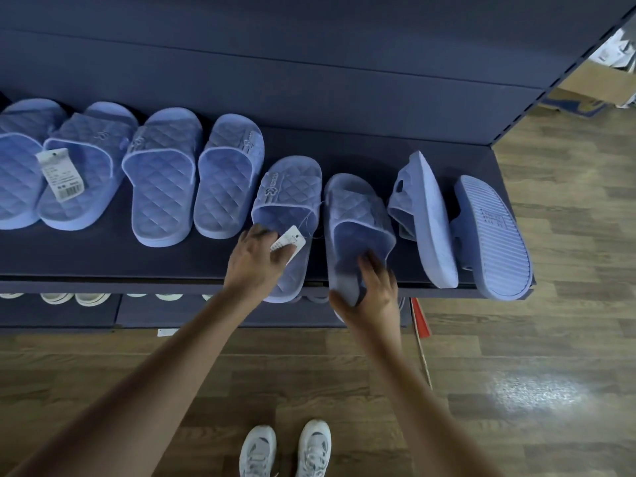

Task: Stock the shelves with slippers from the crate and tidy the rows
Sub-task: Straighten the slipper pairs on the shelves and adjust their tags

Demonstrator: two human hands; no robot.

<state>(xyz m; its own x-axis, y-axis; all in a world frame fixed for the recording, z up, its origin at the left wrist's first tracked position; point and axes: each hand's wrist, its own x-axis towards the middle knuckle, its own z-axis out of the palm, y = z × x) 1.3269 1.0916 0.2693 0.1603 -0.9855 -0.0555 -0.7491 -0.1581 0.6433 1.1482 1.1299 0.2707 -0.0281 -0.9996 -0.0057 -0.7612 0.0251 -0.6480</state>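
a dark blue shelf (103,253) carries a row of eight pale blue quilted slide slippers, toes to the back panel. the first slipper (17,166) is cut off by the left edge of the view; the second slipper (93,197) overlaps it and has a barcode tag (60,173) lying on its strap, the print too small to read. the third slipper (161,177) and fourth slipper (227,177) lie flat side by side. the left hand (256,261) lies on the heel end of the fifth slipper (289,197), fingers bent down over the footbed and over a white tag (288,243) on a thin string; the thumb is hidden, so whether it grips or only presses cannot be told. just beside it, the right hand (373,290) holds the heel of the sixth slipper (358,215), thumb on the left side and fingers curled on the footbed. this slipper is motion-blurred and its heel juts past the shelf's front edge. the seventh slipper (426,215) stands on its side, and the eighth slipper (495,242) leans against it with the ribbed sole showing, at the shelf's right end. on the lower shelf (62,313) only the tips of white shoes (93,298) show. the person's white sneakers (285,449) stand on the wooden floor (550,339), and a cardboard box (592,84) is partly hidden behind the shelf end.
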